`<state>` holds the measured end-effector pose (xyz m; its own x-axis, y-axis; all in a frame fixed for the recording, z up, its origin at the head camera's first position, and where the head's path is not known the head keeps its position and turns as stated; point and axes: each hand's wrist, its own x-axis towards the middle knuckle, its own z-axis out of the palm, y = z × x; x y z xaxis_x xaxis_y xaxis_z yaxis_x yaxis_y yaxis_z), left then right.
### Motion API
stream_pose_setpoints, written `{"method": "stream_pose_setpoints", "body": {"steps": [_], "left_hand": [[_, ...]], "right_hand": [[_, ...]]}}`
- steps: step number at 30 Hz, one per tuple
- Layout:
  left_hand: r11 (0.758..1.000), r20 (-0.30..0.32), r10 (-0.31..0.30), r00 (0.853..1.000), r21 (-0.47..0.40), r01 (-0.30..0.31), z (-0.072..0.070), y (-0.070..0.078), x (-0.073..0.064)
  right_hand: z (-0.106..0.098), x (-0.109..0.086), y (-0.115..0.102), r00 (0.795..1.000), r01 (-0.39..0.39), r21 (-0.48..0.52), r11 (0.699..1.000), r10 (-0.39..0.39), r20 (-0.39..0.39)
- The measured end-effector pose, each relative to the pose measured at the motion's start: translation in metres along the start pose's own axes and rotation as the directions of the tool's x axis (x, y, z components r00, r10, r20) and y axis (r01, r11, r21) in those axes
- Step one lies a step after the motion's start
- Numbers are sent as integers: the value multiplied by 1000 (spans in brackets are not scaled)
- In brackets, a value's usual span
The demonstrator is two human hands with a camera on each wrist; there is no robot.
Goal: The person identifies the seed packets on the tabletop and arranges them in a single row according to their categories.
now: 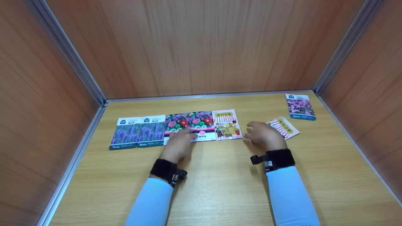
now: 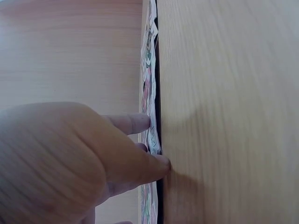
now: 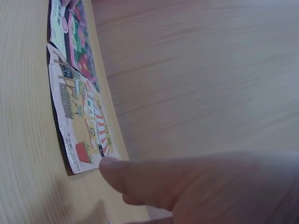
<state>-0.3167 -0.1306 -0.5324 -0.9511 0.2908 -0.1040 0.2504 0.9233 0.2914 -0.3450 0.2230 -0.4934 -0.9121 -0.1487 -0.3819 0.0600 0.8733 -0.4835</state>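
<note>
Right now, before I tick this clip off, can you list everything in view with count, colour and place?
lavender seed packets: two, purple and white, left end of the row.
bright flower packets: apparently two overlapping, pink, red and green, middle of the row, under the left hand's fingers.
shop-front packet: one, cream with striped awning, right end of the row.
striped packet: one, cream and red, lying apart beside the right hand.
pink flower packet: one, pink and blue, far right corner.
table: one, light wood.
left hand: pressing the bright flower packets.
right hand: next to the shop-front packet.

two lavender packets, two red-flower packets, two shop packets, one pink-flower packet
</note>
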Motion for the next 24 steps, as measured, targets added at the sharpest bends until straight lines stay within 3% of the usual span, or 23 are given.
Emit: {"method": "stream_pose_setpoints", "body": {"steps": [3,7,12,17,24], "left_hand": [[1000,2,1,1000,-9,-1,-1,0,-1],[1000,3,2,1000,-14,-2,-1,0,-2],[1000,4,5,1000,-24,-5,-2,0,-2],[999,10,0,1000,-38,0,-2,0,-1],[1000,-14,16,1000,-24,-16,-1,-1,-3]], "right_hand": [[0,3,-1,1000,1,17,1000,-1,-5],[0,6,2,996,4,-30,1000,-7,-88],[-3,5,12,978,-102,-69,992,87,-191],[-4,8,24,958,-213,-56,976,197,-209],[-2,12,36,955,-193,-73,978,170,-244]]}}
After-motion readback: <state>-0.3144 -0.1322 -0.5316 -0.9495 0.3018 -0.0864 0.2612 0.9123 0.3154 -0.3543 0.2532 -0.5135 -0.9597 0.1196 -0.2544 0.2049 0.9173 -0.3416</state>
